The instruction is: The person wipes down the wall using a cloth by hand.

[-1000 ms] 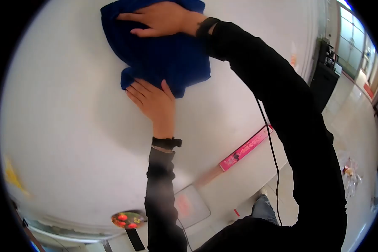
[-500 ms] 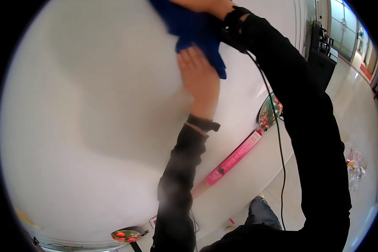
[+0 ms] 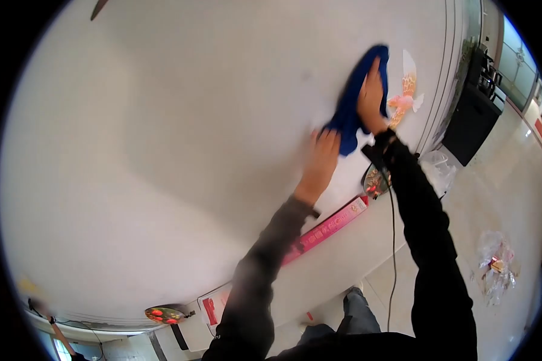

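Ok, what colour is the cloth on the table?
The cloth is dark blue, best seen in the head view.

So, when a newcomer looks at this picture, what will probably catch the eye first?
Probably the blue cloth, above and right of centre, with the right hand on it and the left hand at its lower end. Next, perhaps, the pink box below the left hand, and the orange figure right of the right hand.

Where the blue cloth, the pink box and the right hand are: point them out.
Blue cloth (image 3: 347,112), head view: its bunched middle.
Pink box (image 3: 329,229), head view: its long printed face.
Right hand (image 3: 372,101), head view: the back of the hand.
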`<action>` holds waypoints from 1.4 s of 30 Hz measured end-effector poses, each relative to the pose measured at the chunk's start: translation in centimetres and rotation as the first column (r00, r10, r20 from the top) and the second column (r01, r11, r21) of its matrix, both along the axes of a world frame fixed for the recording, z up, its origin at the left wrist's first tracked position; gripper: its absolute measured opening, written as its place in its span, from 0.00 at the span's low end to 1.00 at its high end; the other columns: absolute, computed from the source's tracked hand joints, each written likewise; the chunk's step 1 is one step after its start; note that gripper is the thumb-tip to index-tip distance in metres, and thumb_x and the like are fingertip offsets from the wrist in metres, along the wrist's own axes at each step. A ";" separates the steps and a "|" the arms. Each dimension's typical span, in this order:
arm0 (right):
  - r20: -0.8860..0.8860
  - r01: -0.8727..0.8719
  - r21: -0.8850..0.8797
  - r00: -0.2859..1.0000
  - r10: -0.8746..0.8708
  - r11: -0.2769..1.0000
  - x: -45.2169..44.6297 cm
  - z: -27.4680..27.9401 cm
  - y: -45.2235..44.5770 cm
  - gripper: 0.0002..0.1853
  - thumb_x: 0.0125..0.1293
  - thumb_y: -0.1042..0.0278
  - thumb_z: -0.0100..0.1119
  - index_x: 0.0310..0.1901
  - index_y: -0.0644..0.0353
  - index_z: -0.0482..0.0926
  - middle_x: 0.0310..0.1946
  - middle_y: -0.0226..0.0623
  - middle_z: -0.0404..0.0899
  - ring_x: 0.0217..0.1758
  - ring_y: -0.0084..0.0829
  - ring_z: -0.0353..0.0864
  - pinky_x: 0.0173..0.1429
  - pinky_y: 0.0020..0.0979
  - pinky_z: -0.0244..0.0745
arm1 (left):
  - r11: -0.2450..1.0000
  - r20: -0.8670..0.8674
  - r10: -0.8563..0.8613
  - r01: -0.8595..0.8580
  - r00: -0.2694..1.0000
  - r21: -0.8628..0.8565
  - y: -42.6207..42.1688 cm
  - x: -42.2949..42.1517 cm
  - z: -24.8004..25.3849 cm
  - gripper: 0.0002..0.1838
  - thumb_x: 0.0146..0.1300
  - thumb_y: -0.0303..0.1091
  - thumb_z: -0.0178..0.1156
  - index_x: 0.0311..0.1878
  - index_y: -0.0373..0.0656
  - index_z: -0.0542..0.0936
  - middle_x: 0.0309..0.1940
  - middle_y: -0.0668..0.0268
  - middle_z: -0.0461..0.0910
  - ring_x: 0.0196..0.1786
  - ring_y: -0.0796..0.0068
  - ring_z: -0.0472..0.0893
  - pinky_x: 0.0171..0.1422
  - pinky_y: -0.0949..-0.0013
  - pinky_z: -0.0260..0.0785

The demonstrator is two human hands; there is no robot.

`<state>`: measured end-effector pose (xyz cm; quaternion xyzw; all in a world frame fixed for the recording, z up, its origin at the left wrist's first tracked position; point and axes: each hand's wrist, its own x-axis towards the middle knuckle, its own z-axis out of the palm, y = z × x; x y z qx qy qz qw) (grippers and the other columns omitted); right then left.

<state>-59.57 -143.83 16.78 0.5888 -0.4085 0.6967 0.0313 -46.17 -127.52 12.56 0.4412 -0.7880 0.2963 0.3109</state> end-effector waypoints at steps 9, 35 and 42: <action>-0.526 -0.392 0.298 0.693 0.492 0.870 8.1 -2.0 13.8 0.30 0.63 0.49 0.53 0.63 0.56 0.65 0.29 0.44 0.79 0.33 0.45 0.80 0.37 0.42 0.75 | 0.870 0.191 0.424 -0.456 0.886 0.188 22.3 13.9 -3.6 0.27 0.54 0.18 0.51 0.61 0.35 0.72 0.54 0.54 0.74 0.58 0.63 0.74 0.72 0.49 0.53; -0.769 -0.942 0.175 0.050 0.637 0.285 44.9 12.2 41.6 0.28 0.72 0.55 0.43 0.72 0.43 0.54 0.32 0.42 0.79 0.32 0.39 0.78 0.37 0.34 0.72 | 0.721 -0.382 0.678 -0.670 0.628 0.178 46.0 38.3 -2.4 0.17 0.53 0.24 0.56 0.48 0.34 0.74 0.52 0.43 0.72 0.55 0.42 0.72 0.57 0.54 0.68; -0.932 -0.843 -0.149 -0.055 -0.358 0.517 42.4 5.3 41.6 0.26 0.73 0.63 0.39 0.69 0.60 0.53 0.61 0.44 0.69 0.52 0.30 0.76 0.61 0.28 0.66 | 0.757 -0.635 0.648 -0.446 0.420 0.478 46.1 29.0 -10.5 0.16 0.53 0.25 0.55 0.46 0.30 0.72 0.43 0.43 0.73 0.47 0.42 0.72 0.51 0.51 0.67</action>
